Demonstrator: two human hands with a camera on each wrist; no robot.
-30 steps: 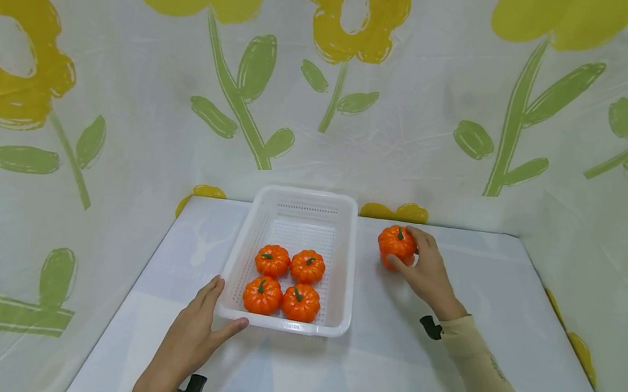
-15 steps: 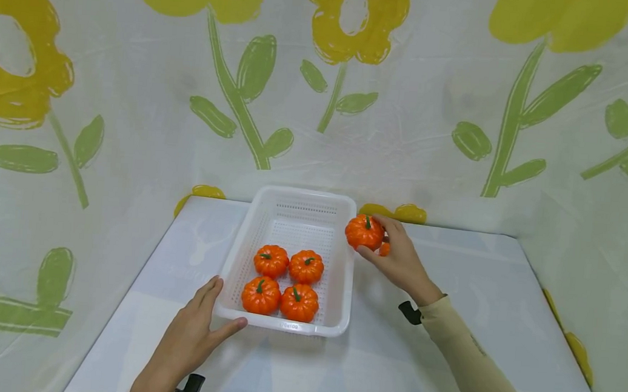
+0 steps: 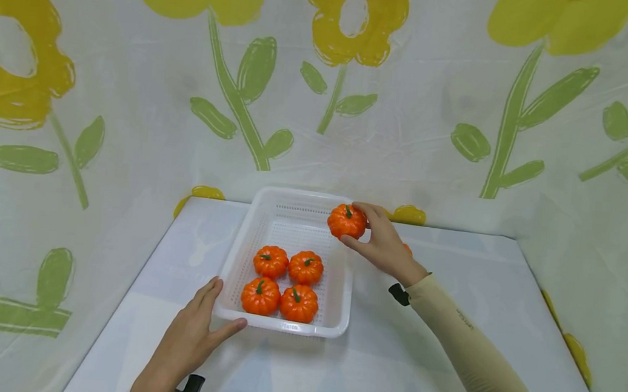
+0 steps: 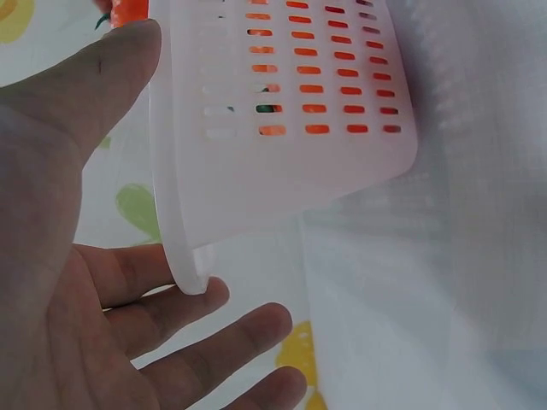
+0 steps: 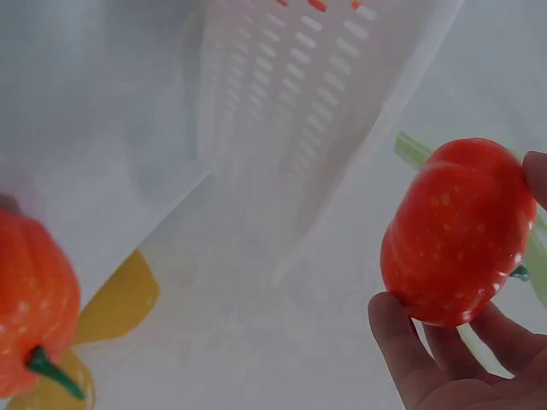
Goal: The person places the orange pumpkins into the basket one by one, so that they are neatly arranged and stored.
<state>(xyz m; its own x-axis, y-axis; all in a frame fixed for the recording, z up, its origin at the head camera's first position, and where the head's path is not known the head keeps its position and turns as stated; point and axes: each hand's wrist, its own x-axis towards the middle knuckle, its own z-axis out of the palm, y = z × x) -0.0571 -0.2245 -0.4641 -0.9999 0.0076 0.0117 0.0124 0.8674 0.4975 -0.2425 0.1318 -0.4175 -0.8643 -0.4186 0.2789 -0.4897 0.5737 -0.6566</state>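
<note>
My right hand (image 3: 384, 246) grips a small orange toy pumpkin (image 3: 347, 221) between thumb and fingers, over the far right rim of a white plastic basket (image 3: 343, 307). In the right wrist view, the held pumpkin (image 5: 457, 231) is raised beside the perforated basket wall (image 5: 282, 111). My left hand (image 3: 189, 333) rests at the near left corner of the basket, its fingers fairly straight. From the left wrist, the thumb (image 4: 102, 85) lies against the rim while the other fingers spread past it. Several like pumpkins (image 3: 298, 303) sit grouped in the near part of the basket.
Another pumpkin (image 5: 34, 299) stands on the table right of the basket, mostly hidden behind my right hand in the head view. The pale table (image 3: 445, 351) meets a flower-printed cloth (image 3: 403, 166) at its back and sides.
My right hand has lifted the pumpkin from the right side of the table and carried it left to the basket's far right rim. The left hand has stayed at the corner.
</note>
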